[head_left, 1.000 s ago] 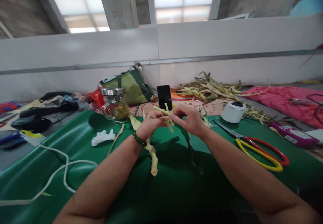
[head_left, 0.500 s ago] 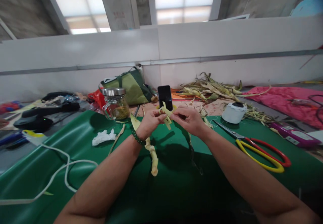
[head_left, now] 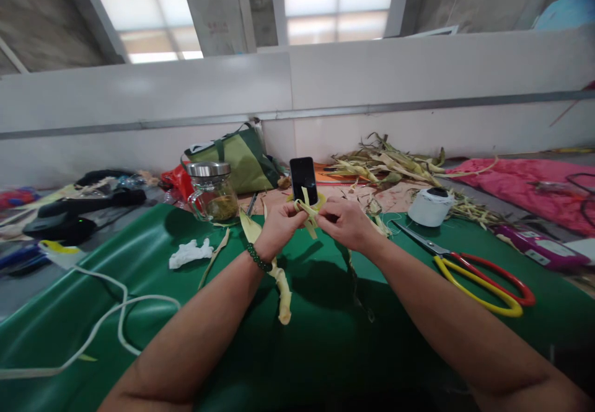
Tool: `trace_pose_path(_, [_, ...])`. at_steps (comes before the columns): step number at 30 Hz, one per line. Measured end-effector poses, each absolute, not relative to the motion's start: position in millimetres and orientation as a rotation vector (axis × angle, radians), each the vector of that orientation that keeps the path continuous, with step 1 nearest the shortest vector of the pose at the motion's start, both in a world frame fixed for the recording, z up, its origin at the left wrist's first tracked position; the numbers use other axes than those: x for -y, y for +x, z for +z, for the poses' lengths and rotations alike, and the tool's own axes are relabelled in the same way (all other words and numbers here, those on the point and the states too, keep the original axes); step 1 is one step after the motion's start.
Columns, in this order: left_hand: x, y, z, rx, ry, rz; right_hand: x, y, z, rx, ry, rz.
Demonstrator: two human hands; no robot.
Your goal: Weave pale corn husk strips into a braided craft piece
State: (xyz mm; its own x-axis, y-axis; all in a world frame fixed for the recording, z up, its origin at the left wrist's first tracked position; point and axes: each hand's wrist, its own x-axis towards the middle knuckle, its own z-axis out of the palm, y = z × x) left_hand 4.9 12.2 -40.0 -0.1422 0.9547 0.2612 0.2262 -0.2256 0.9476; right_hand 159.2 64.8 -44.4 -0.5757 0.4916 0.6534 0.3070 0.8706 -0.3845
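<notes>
Pale yellow-green leaf strips [head_left: 307, 214] cross one another between my two hands, above the green sheet. My left hand [head_left: 281, 228] pinches them from the left with thumb and forefinger. From the right, my right hand [head_left: 343, 221] grips the same strips, fingers bent inward. Below my left wrist lies a pale, knobbly plant stalk [head_left: 283, 294], partly hidden by the arm. A thin dark strand [head_left: 354, 276] trails on the sheet beneath my right hand. Just behind the strips, a black phone [head_left: 303, 176] stands upright.
Scissors [head_left: 458, 269] with red and yellow handles lie on the right, near a white thread spool [head_left: 431, 209]. Dried husks [head_left: 390, 161] are heaped behind. On the left are a glass jar [head_left: 218, 198], crumpled tissue [head_left: 190, 253] and a white cable [head_left: 121, 313] across the green sheet [head_left: 153, 276].
The strips have turned slightly between my fingers, and a loop now shows near my left thumb. My right fingers have curled more and shifted slightly right. Surrounding things stay in place.
</notes>
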Motion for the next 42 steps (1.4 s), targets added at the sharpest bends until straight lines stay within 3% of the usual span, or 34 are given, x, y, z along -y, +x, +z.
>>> trace_pose_path(11, [-11.4,6.7,-42.5,-1.612,1.831,1.353,-61.9,158.2,-44.9,2.274,-0.558,0.259])
trace_pose_path(19, [-7.9,14.5,-47.4,-1.720,2.001,1.284,-64.2,155.4,-49.0,2.011,-0.606,0.608])
trace_pose_path(25, [-6.2,15.6,-49.0,-1.951,2.175,1.002,-61.9,156.9,-44.7,2.143,-0.546,0.548])
trace_pose_path(33, [-5.7,24.4,-55.4,-1.602,2.212,1.083,-64.7,157.5,-44.2,1.862,-0.387,0.493])
trace_pose_path(42, [-9.9,8.8,-44.9,-1.239,1.597,1.175,-79.2,163.6,-36.8,1.974,-0.563,1.054])
